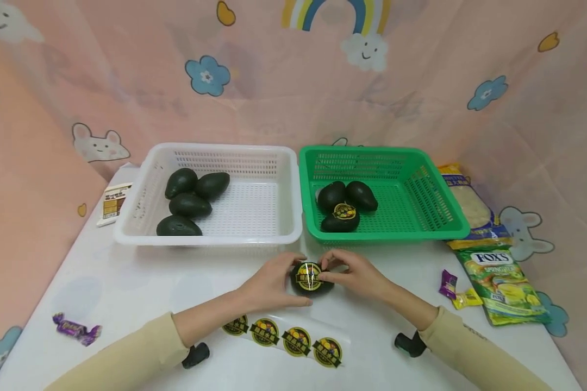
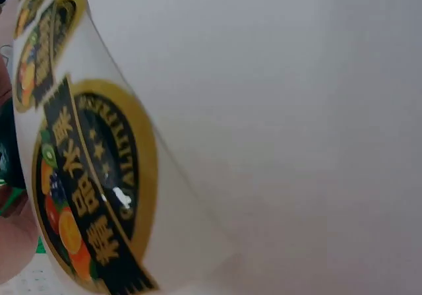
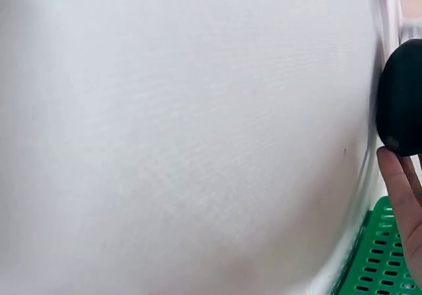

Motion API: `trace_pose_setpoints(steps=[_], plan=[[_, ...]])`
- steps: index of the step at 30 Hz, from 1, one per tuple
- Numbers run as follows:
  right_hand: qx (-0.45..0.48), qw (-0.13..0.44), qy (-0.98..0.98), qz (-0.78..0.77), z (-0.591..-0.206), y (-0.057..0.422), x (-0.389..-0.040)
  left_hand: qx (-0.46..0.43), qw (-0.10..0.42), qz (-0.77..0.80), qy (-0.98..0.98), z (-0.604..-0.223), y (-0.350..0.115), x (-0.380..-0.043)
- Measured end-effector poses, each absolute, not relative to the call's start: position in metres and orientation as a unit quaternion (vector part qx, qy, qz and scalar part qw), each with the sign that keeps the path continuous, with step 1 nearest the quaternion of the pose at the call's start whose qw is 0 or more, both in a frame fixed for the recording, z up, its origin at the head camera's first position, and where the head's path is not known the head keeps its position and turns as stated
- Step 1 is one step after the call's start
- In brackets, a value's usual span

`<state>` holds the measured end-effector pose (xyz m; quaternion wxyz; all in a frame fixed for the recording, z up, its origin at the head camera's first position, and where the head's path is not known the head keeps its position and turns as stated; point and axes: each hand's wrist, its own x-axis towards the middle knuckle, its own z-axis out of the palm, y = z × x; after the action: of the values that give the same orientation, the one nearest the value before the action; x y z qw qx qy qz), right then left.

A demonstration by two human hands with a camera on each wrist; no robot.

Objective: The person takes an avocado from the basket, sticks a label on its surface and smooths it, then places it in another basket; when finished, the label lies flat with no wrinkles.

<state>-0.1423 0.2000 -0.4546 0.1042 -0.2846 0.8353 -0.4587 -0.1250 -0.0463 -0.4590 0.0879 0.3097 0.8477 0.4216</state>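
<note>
Between my two hands, a dark green avocado (image 1: 324, 287) lies on its side on the white table, with a round black-and-gold fruit sticker (image 1: 308, 277) on its upper face. My left hand (image 1: 272, 282) grips its left end, fingers behind and thumb in front. At the right end, my right hand (image 1: 356, 275) holds the avocado with bent fingers, thumb at the sticker's edge. The right wrist view has the avocado (image 3: 402, 100) against the fingertips. Below the left forearm, a clear strip of similar stickers (image 1: 296, 341) lies flat; it fills the left of the left wrist view.
Several avocados sit in the white basket (image 1: 247, 240) at the back left. The green basket (image 1: 396, 235) beside it holds three, one with a sticker. Candies (image 1: 75, 329), a green FOX'S bag (image 1: 504, 285) and a yellow-blue packet (image 1: 474, 206) lie toward the table's sides.
</note>
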Motion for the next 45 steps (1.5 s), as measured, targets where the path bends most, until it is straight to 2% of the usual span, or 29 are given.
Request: trace_pose_setpoints(steps=[3, 6, 9, 12, 15, 20, 22, 24, 27, 29, 32, 34, 36, 40, 43, 45], plan=[[-0.250, 0.128, 0.823, -0.494, -0.456, 0.198, -0.145, 0.355, 0.061, 0.354, 0.863, -0.456, -0.045, -0.128], [-0.138, 0.184, 0.762, -0.605, -0.450, 0.199, -0.144, 0.383, 0.047, 0.343, 0.856, -0.443, -0.048, -0.124], [-0.015, 0.209, 0.673, -0.709, -0.441, 0.199, -0.142, 0.410, 0.032, 0.356, 0.839, -0.415, -0.048, -0.125], [0.043, 0.209, 0.618, -0.757, -0.435, 0.197, -0.141, 0.410, 0.003, 0.361, 0.837, -0.378, -0.036, -0.143], [0.068, 0.200, 0.595, -0.776, -0.434, 0.192, -0.141, 0.378, -0.010, 0.360, 0.853, -0.354, -0.009, -0.173], [0.079, 0.191, 0.601, -0.772, -0.438, 0.188, -0.143, 0.337, 0.064, 0.334, 0.878, -0.361, 0.031, -0.205], [0.073, 0.192, 0.609, -0.766, -0.439, 0.187, -0.143, 0.324, 0.082, 0.336, 0.880, -0.368, 0.035, -0.204], [0.071, 0.191, 0.613, -0.764, -0.439, 0.187, -0.143, 0.315, 0.078, 0.368, 0.871, -0.373, 0.031, -0.196], [0.071, 0.189, 0.618, -0.760, -0.438, 0.187, -0.143, 0.333, 0.060, 0.442, 0.830, -0.377, 0.013, -0.179], [0.072, 0.192, 0.623, -0.755, -0.435, 0.187, -0.143, 0.348, 0.070, 0.481, 0.802, -0.381, -0.005, -0.165], [0.041, 0.238, 0.642, -0.728, -0.430, 0.184, -0.142, 0.310, 0.144, 0.526, 0.779, -0.394, -0.044, -0.143], [-0.002, 0.281, 0.666, -0.691, -0.421, 0.176, -0.141, 0.232, 0.200, 0.560, 0.770, -0.406, -0.073, -0.131], [-0.071, 0.322, 0.693, -0.641, -0.406, 0.163, -0.143, 0.134, 0.234, 0.604, 0.750, -0.417, -0.100, -0.124], [-0.241, 0.333, 0.743, -0.529, -0.354, 0.119, -0.171, -0.012, 0.216, 0.681, 0.700, -0.430, -0.136, -0.120], [-0.356, 0.307, 0.767, -0.437, -0.314, 0.077, -0.214, -0.051, 0.187, 0.711, 0.675, -0.433, -0.147, -0.122], [-0.402, 0.287, 0.785, -0.374, -0.298, 0.047, -0.247, -0.054, 0.180, 0.721, 0.667, -0.435, -0.149, -0.122]])
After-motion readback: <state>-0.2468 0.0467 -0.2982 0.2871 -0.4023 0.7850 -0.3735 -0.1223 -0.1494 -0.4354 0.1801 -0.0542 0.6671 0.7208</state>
